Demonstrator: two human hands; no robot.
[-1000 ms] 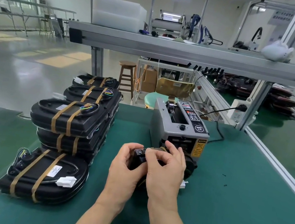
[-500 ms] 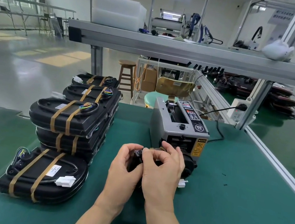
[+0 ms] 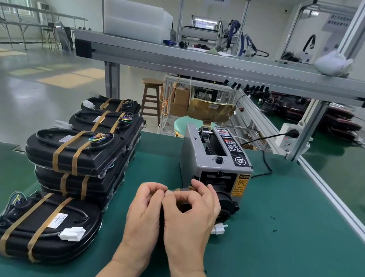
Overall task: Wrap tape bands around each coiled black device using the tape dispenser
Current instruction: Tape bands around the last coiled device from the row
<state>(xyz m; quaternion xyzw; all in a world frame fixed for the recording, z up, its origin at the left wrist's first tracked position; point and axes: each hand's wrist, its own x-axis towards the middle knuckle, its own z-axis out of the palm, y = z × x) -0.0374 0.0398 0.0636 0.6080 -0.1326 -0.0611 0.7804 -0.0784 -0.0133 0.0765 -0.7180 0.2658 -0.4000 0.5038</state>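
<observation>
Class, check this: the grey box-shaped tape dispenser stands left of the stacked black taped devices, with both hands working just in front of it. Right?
One slip: in the head view the grey box-shaped tape dispenser stands right of the stacked black taped devices. The left hand and right hand do work just in front of it.

Green bench mat (image 3: 276,263), one, covering the worktop; aluminium overhead shelf (image 3: 224,69) carrying stacked translucent white bins (image 3: 136,20) at its left and a crumpled white item (image 3: 333,63), possibly a bag, at its right. White power socket (image 3: 288,139), one, fixed to the right frame post with a black plug inserted. Beyond the bench: wooden stool (image 3: 151,95), cardboard boxes (image 3: 180,101), round green seat (image 3: 180,123).
</observation>
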